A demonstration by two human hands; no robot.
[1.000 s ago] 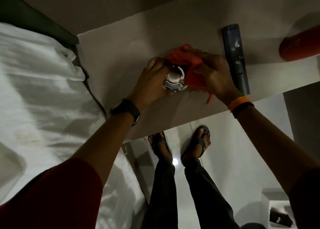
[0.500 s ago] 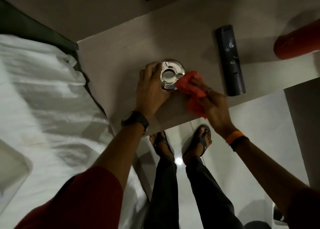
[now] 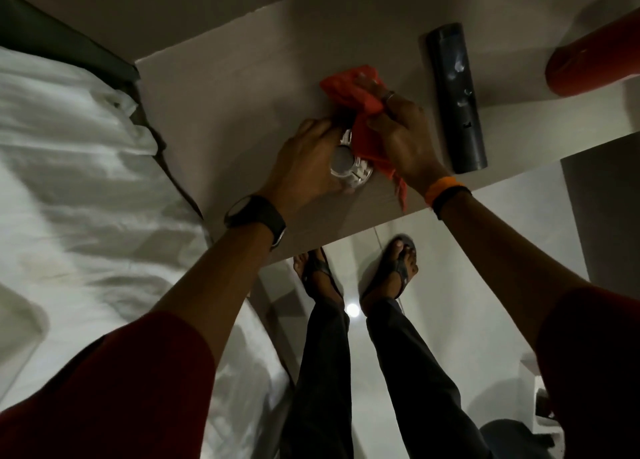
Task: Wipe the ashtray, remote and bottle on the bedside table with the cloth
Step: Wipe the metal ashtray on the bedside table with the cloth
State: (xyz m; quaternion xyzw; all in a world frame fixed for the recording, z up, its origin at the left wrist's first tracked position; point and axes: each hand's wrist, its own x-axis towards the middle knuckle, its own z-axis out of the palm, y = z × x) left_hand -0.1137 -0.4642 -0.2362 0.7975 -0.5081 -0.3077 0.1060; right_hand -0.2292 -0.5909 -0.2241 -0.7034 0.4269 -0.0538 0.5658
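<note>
I see the ashtray (image 3: 349,169) near the front edge of the bedside table (image 3: 221,112), a small round piece of shiny silver metal with a raised centre and notches around its rim that catch the dim light. My left hand (image 3: 304,167) is cupped around its left side, fingers closed on the rim, with a dark watch (image 3: 258,216) on that wrist. My right hand (image 3: 403,136) is clenched on the cloth (image 3: 360,108), a crumpled bright orange-red rag that bunches above the ashtray, presses against its right side and trails a frayed strip down towards the table edge. There is a ring on one finger of that hand, and an orange band (image 3: 441,188) next to a black one on the wrist.

The remote (image 3: 455,98) lies flat just beside my right hand, apart from it: a long, dark, slim bar with a few pale buttons showing, one end reaching the table's front edge. The bottle (image 3: 588,67) is at the far right, well apart from the ashtray, a red rounded body partly cut off by the frame. White bedding (image 3: 79,167) lies to the left of the table.
</note>
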